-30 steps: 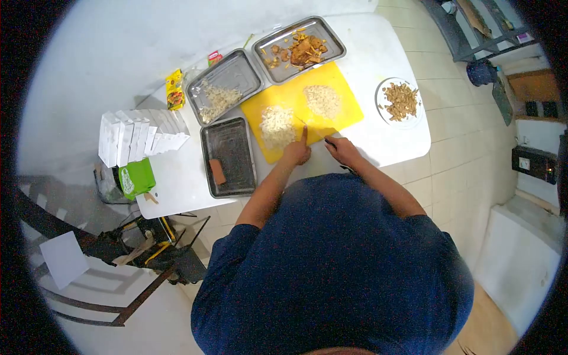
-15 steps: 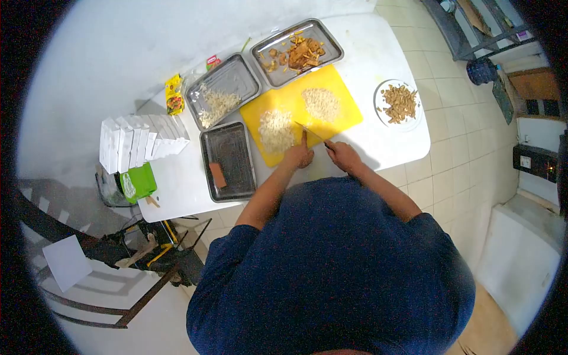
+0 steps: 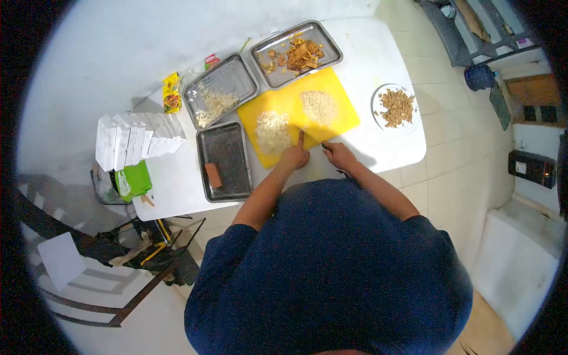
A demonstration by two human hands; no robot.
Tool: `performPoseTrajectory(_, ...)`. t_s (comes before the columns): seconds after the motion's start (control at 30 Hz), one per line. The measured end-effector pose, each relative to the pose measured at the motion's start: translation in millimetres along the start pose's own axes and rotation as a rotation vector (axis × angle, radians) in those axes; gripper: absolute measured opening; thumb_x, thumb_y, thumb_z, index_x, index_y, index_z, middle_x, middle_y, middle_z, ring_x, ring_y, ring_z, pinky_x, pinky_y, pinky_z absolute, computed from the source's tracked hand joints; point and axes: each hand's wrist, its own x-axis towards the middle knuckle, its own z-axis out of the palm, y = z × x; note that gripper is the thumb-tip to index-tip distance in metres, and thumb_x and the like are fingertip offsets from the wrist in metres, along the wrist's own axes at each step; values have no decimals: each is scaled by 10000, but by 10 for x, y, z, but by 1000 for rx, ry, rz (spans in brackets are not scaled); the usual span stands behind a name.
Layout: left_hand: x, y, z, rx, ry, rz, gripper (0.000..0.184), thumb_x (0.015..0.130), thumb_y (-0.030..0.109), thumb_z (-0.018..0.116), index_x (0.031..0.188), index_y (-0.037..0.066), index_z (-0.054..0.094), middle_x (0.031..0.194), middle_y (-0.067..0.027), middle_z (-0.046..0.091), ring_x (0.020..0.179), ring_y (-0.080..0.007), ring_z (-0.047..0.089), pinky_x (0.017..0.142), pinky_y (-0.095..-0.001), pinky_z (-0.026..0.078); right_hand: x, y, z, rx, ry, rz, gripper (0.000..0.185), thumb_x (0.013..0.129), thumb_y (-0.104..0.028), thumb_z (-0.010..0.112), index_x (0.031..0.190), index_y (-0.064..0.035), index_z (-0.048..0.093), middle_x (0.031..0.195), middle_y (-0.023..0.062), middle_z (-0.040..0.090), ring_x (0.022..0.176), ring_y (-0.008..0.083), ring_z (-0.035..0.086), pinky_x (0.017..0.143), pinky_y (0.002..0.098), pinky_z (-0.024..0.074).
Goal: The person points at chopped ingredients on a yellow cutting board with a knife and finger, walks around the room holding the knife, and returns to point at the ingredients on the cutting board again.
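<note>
A yellow cutting board (image 3: 346, 121) lies on the white table, with two piles of finely chopped pale food on it. The left pile (image 3: 273, 133) is whitish; the right pile (image 3: 318, 107) is slightly browner. My left hand (image 3: 294, 157) rests at the board's near edge, index finger stretched forward between the piles and the other fingers curled, holding nothing I can see. My right hand (image 3: 339, 155) is closed around a knife (image 3: 326, 145), just off the board's near edge. Only dark parts of the knife show clearly; its blade is hard to make out.
Three metal trays ring the board: one with brown fried pieces (image 3: 305, 54), one with pale pieces (image 3: 216, 102), one with a reddish-brown block (image 3: 213, 176). A plate of brown bits (image 3: 396, 107) stands right. White boxes (image 3: 124, 139), a yellow packet (image 3: 171, 93) and a green pack (image 3: 135, 180) are left.
The knife has turned away from the middle of the board, and its blade no longer shows clearly. My left hand stays at the near edge with its index finger extended.
</note>
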Motion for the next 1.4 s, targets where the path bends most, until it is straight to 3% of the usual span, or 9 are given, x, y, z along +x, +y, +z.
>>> performPoseTrajectory(0.1, -16, 41, 49, 39, 26, -16, 944, 900, 339, 520, 1509, 52, -142, 877, -285, 669, 787, -431, 661, 768, -504, 534, 120, 190, 147, 106, 214, -130, 306, 927, -241, 545, 1161, -64, 633, 935, 255, 663, 883, 436, 637, 789, 490, 511)
performPoseTrajectory(0.4, -109, 4, 24, -121, 30, -27, 886, 891, 305, 511, 1537, 132, -69, 1031, -323, 646, 936, -457, 645, 872, -522, 504, 17, -158, -339, 20, 266, -44, 352, 917, -224, 572, 1162, 28, 585, 937, 257, 666, 912, 440, 632, 789, 488, 505)
performPoseTrajectory(0.6, -184, -168, -161, -125, 366, 142, 812, 835, 152, 505, 1545, 112, 112, 789, -256, 642, 746, -413, 634, 726, -480, 521, -57, -233, -380, 413, 226, 94, 235, 962, -209, 542, 987, 22, 579, 664, 86, 594, 519, 133, 552, 482, 299, 455)
performPoseTrajectory(0.73, -254, -110, -441, -94, 475, 377, 809, 834, 125, 509, 1548, 243, 149, 735, -208, 623, 680, -367, 634, 651, -503, 516, -120, -501, -409, 760, 137, 214, 194, 977, -212, 520, 901, -37, 559, 643, 41, 567, 466, 105, 496, 409, 265, 400)
performPoseTrajectory(0.77, -251, -63, -472, 30, 472, 362, 806, 854, 94, 502, 1532, 371, 164, 815, -194, 624, 670, -341, 642, 612, -473, 528, -143, -562, -424, 843, 126, 242, 187, 978, -215, 518, 888, -55, 556, 643, 31, 564, 449, 99, 481, 390, 257, 386)
performPoseTrajectory(1.03, -277, 49, -966, 206, 481, 343, 829, 890, 30, 458, 1468, 552, 174, 929, -180, 603, 692, -315, 660, 607, -408, 554, -495, -1154, -614, 1071, 141, 324, 155, 982, -203, 517, 907, -70, 546, 638, 15, 513, 466, 87, 431, 385, 223, 332)
performPoseTrajectory(1.13, -90, -41, -1020, 181, 465, 267, 783, 921, 92, 465, 1492, 511, 131, 968, -186, 618, 699, -346, 654, 636, -447, 550, -624, -1100, -642, 968, 171, 277, 144, 974, -187, 539, 925, -56, 570, 646, 14, 526, 478, 77, 448, 384, 230, 343)
performPoseTrajectory(1.27, 3, -193, -1151, -117, 505, 222, 711, 952, 232, 480, 1546, 279, 92, 1074, -222, 602, 890, -384, 625, 777, -494, 512, -743, -955, -598, 695, 229, 257, 210, 963, -241, 576, 994, -35, 601, 649, 27, 546, 520, 88, 495, 453, 262, 421)
performPoseTrajectory(1.4, -145, -139, -1269, -99, 768, 416, 724, 962, 357, 469, 1542, 102, 120, 1329, -243, 482, 1260, -395, 440, 995, -520, 383, -854, -969, -627, -198, 483, 1, 223, 915, -225, 592, 1038, -42, 624, 798, 134, 642, 683, 290, 634, 634, 396, 506)
